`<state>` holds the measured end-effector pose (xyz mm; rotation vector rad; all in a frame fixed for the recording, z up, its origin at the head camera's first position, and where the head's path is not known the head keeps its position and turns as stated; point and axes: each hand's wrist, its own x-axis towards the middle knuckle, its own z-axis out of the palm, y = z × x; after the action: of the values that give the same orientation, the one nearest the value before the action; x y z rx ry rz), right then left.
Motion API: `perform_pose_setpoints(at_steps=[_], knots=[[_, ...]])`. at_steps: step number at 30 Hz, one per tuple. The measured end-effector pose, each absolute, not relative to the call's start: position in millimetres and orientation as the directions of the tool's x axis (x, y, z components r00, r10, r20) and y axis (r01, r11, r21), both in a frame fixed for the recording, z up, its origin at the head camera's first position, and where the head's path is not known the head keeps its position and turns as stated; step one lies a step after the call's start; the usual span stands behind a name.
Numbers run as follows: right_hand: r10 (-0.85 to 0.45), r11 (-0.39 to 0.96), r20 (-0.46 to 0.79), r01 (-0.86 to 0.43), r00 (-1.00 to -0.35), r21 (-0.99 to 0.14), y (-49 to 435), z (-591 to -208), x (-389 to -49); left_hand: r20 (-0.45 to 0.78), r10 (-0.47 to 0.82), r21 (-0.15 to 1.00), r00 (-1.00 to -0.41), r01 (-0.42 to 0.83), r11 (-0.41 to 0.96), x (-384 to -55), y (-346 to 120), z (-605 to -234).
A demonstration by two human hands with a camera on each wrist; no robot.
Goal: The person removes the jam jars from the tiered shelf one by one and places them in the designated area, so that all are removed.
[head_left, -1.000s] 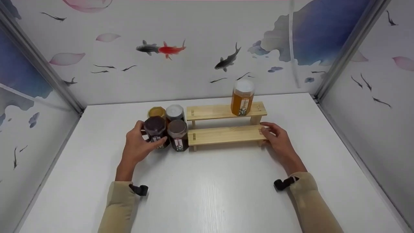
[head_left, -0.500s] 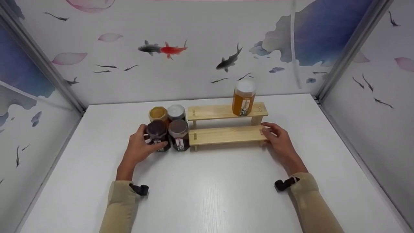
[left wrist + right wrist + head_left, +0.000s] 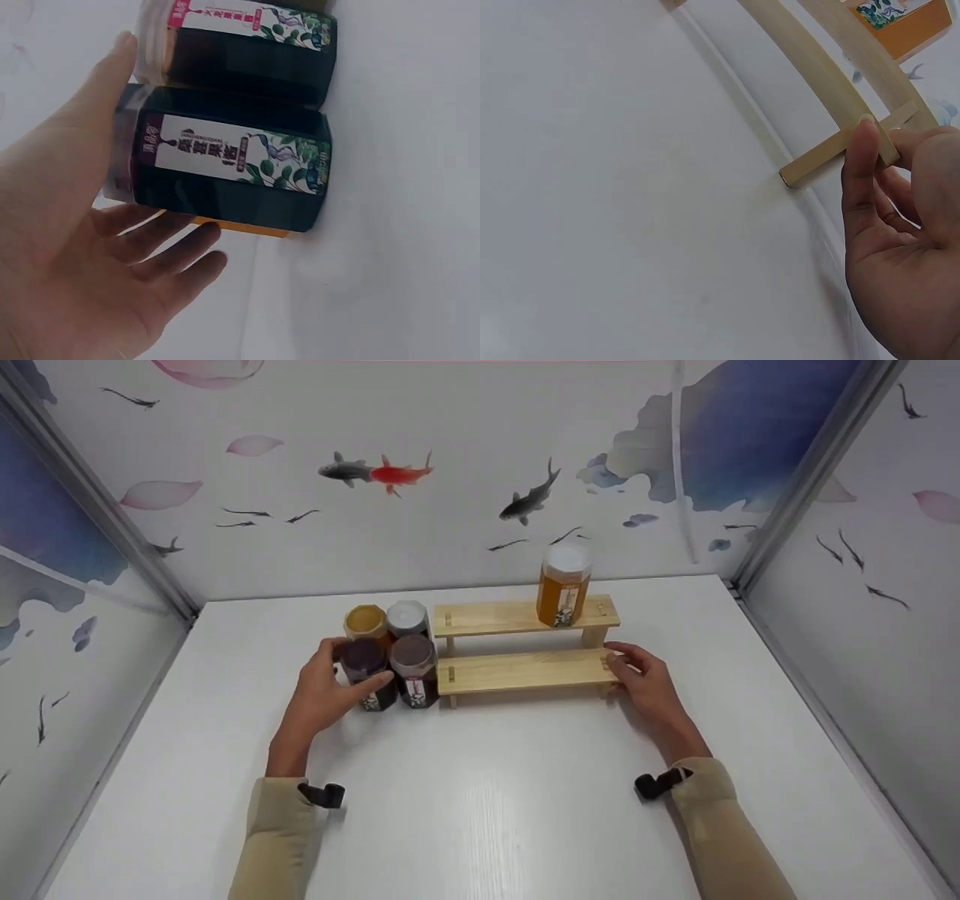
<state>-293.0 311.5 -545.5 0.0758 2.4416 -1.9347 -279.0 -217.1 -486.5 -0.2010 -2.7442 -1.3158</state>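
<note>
Around the left side of a dark jam jar (image 3: pixel 364 658) is my left hand (image 3: pixel 322 690). In the left wrist view, the fingers (image 3: pixel 191 259) spread loosely beside this jar's side and the thumb lies near the lids. The jar stands upright on the table, close against a second dark jar (image 3: pixel 413 660) with a brownish lid. Behind them are a jar with a yellow lid (image 3: pixel 366 620) and one with a white lid (image 3: pixel 407 617). My right hand (image 3: pixel 649 686) pinches the right end of the lower board of a two-step wooden rack (image 3: pixel 525 671), thumb in front.
An amber honey jar (image 3: pixel 562 592) with a white lid stands on the rack's upper board, towards its right end. The jars sit right beside the rack's left end. White table (image 3: pixel 487 795) stretches in front, and patterned walls (image 3: pixel 450 540) enclose the back and sides.
The dark jar in my left hand came slightly towards me and settled beside its neighbour; the left fingers have since loosened. My right hand stays on the rack.
</note>
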Motion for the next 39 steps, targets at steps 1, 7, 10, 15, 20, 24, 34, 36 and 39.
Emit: perform_pose_setpoints(at_steps=[1, 7, 10, 15, 20, 24, 34, 36, 39], knots=[[0.022, 0.229, -0.051, 0.055, -0.998, -0.972, 312, -545, -293, 0.165, 0.06, 0.76, -0.984, 0.166, 0.628, -278, -214, -483], [0.021, 0.228, -0.07, 0.073, -0.997, -0.971, 312, -544, -293, 0.352, 0.002, 0.743, -0.936, 0.281, 0.607, -267, -181, -461], [0.029, 0.231, -0.076, 0.081, -0.997, -0.97, 312, -545, -294, 0.425, 0.039, 0.744, -0.904, 0.374, 0.554, -263, -159, -454], [0.037, 0.235, -0.07, 0.077, -0.997, -0.969, 312, -545, -294, 0.511, 0.124, 0.734, -0.85, 0.507, 0.451, -265, -123, -452], [0.032, 0.229, -0.044, 0.05, -0.999, -0.972, 312, -546, -293, 0.543, 0.179, 0.724, -0.821, 0.565, 0.395, -276, -90, -460], [0.026, 0.219, -0.045, 0.05, -0.999, -0.975, 310, -546, -293, 0.51, 0.225, 0.74, -0.83, 0.557, 0.377, -286, -65, -466], [0.03, 0.231, -0.063, 0.068, -0.998, -0.971, 312, -544, -293, 0.459, 0.291, 0.734, -0.839, 0.543, 0.408, -306, -6, -454], [0.028, 0.228, -0.065, 0.07, -0.997, -0.971, 312, -544, -293, 0.448, 0.299, 0.74, -0.843, 0.537, 0.404, -312, 5, -452], [0.025, 0.223, -0.072, 0.076, -0.997, -0.972, 311, -544, -292, 0.43, 0.305, 0.761, -0.85, 0.523, 0.384, -321, 20, -450]])
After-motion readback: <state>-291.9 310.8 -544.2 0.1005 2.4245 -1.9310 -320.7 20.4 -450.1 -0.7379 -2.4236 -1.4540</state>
